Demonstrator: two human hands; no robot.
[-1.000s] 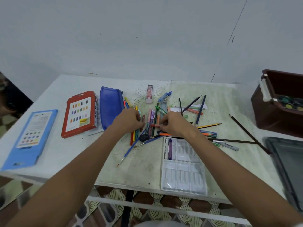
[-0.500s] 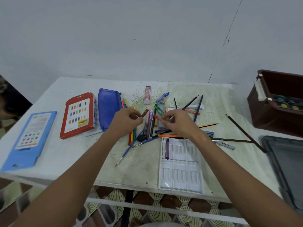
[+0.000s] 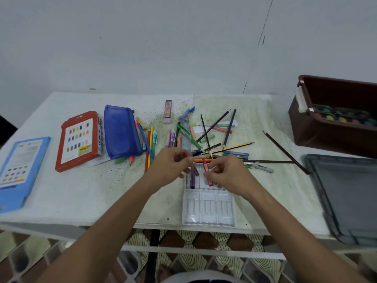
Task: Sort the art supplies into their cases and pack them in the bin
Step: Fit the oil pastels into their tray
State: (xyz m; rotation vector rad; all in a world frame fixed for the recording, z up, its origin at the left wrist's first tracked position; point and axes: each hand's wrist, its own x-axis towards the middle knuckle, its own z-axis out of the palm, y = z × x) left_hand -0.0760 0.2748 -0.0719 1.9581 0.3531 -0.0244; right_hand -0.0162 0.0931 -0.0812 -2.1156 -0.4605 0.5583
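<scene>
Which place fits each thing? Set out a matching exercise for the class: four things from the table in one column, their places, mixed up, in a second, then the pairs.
Things
1. blue zip pouch
2. red pastel box
3. brown bin
4. purple pastel

Places
A. far right of the table
B. in the white tray
C. just right of the red box
D. between the blue box and the pouch

Pairs: 1-C, 2-D, 3-A, 4-B

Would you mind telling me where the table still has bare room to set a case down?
Bare patches: the near strip between the blue case and the white tray, and the far-left corner behind the red oil pastel box. It is crowded around the pile of pencils and pens beyond both hands.
</scene>
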